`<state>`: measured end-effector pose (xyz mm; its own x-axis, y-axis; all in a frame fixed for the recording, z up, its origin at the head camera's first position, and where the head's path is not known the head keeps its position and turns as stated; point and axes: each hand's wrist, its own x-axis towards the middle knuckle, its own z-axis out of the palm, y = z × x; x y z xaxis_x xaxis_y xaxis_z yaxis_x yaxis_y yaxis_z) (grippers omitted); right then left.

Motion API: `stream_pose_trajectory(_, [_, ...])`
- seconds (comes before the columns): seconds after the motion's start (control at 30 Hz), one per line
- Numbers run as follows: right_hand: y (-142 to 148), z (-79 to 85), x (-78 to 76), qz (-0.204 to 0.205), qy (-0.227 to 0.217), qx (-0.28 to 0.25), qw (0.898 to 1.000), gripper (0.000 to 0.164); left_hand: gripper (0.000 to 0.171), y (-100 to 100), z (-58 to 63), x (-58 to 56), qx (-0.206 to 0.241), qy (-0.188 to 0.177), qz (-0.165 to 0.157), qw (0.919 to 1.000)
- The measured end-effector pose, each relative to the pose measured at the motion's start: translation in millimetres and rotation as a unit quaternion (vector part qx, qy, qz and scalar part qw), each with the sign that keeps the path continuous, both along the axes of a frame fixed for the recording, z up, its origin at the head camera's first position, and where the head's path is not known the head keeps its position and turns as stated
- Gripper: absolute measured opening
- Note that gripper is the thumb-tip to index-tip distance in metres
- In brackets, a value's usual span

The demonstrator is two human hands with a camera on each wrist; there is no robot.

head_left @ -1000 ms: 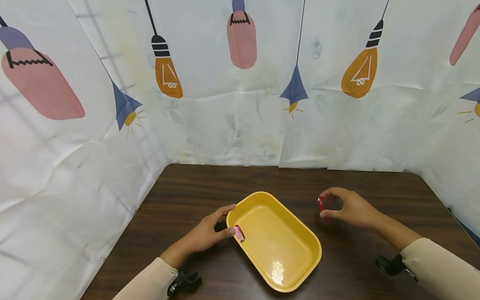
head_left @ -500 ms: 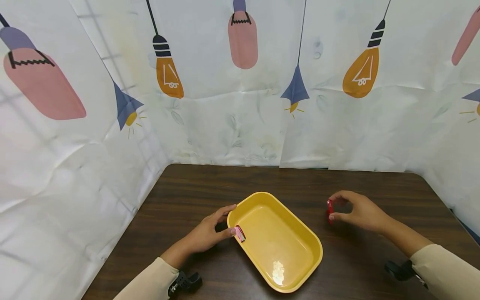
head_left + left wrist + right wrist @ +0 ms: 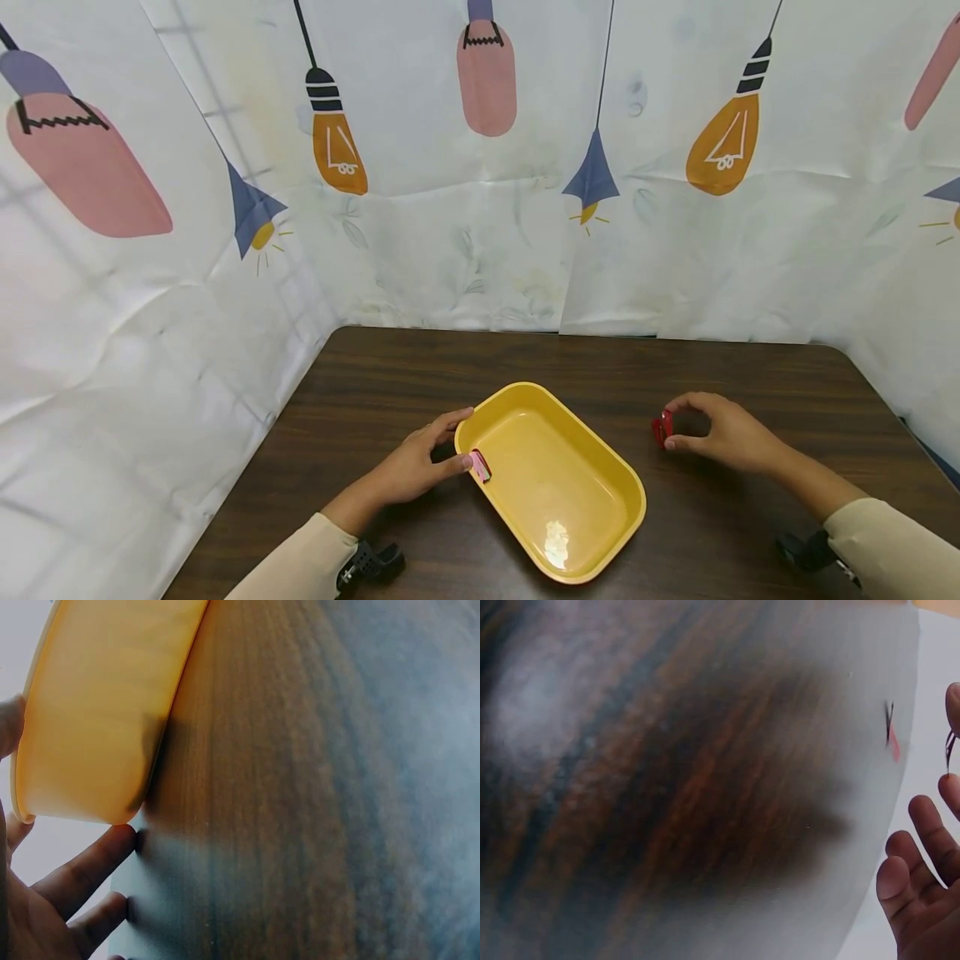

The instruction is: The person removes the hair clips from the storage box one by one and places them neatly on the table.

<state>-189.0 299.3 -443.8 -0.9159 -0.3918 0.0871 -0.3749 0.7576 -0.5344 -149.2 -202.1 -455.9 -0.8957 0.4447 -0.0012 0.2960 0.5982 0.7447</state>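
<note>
My left hand (image 3: 408,467) holds the left corner of a yellow tray (image 3: 633,521); its thumb lies over the rim and its fingers spread along the outer wall. By the thumb tip, inside the tray, sits a small pink piece (image 3: 480,467) with dark red and greenish edges. Right of the tray, my right hand (image 3: 727,433) pinches a slim red piece (image 3: 667,421), like a hair clip, between thumb and index finger. A second small red piece (image 3: 657,432) is on the table just left of the fingertips. The right wrist view shows it as a thin red and black piece (image 3: 892,733).
The dark wood-grain table (image 3: 420,367) has rounded far corners. White sheets (image 3: 450,250) printed with lamps and bulbs hang behind it and along the left side. A black wrist camera (image 3: 367,567) is worn on the left wrist, another (image 3: 806,552) on the right.
My right hand has moved right and slightly toward me with the pinched red piece, so the second red piece shows separately. The left hand and tray have stayed in place.
</note>
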Motion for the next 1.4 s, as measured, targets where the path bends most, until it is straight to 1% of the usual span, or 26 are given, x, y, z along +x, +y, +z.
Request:
stream_pose_trajectory(0.33, [3.4,-7.9,-1.1,0.011,0.005,0.002,1.000,0.059,0.072,-0.2,0.3,-0.2,0.005,0.002,-0.005,1.0000])
stream_pose_trajectory(0.47, [4.4,-9.7,-0.8,0.013,0.011,0.011,1.000,0.059,0.071,-0.2,0.0,-0.2,0.005,0.005,-0.007,0.9999])
stream_pose_trajectory(0.6, [4.6,-10.6,0.5,0.012,0.014,0.019,1.000,0.056,0.071,-0.1,-0.1,-0.5,0.003,0.006,-0.006,1.0000])
stream_pose_trajectory(0.93, [5.2,-14.3,-1.6,-0.001,-0.004,0.036,0.999,0.052,0.072,0.2,-0.2,0.2,0.000,0.006,-0.005,1.0000])
stream_pose_trajectory(1.13, [2.9,-14.6,-1.8,-0.004,0.004,0.042,0.999,0.049,0.071,-0.3,-1.0,0.3,0.001,0.006,-0.006,1.0000])
stream_pose_trajectory(1.4, [3.4,-15.4,-1.8,-0.005,0.000,0.047,0.999,0.050,0.071,-0.4,-1.2,0.2,0.001,0.004,-0.005,1.0000])
